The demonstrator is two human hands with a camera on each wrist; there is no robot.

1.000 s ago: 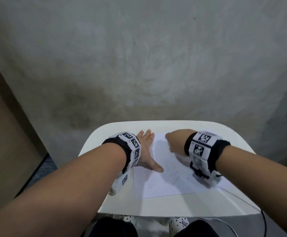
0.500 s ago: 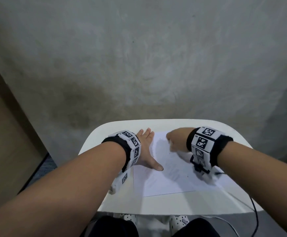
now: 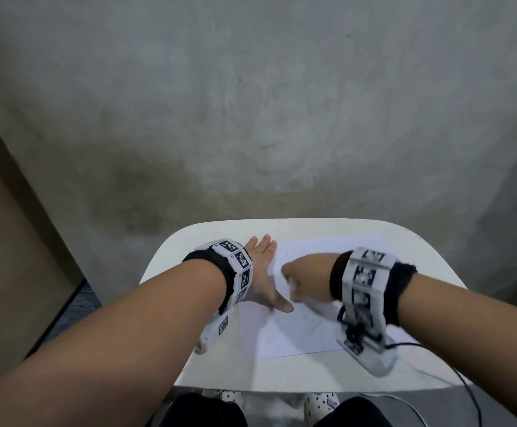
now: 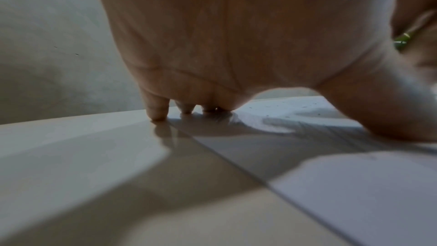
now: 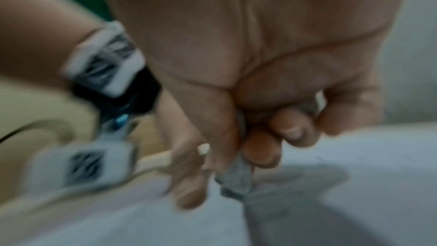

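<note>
Right hand (image 3: 305, 280) slid left over paper (image 3: 297, 337) | gripped lump (image 5: 236, 180) blurred

A paper (image 3: 297, 334) is lying on a table (image 3: 312, 374) before a wall (image 3: 251, 118), with the left hand (image 3: 263, 278) lying flat on its left edge and the right hand (image 3: 306, 278), just beside, holding a lump (image 5: 236, 180) over its middle.

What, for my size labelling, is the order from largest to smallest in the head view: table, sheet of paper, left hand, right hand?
1. table
2. sheet of paper
3. left hand and right hand: about alike, so unranked; the right is curled round a grey lump.
</note>
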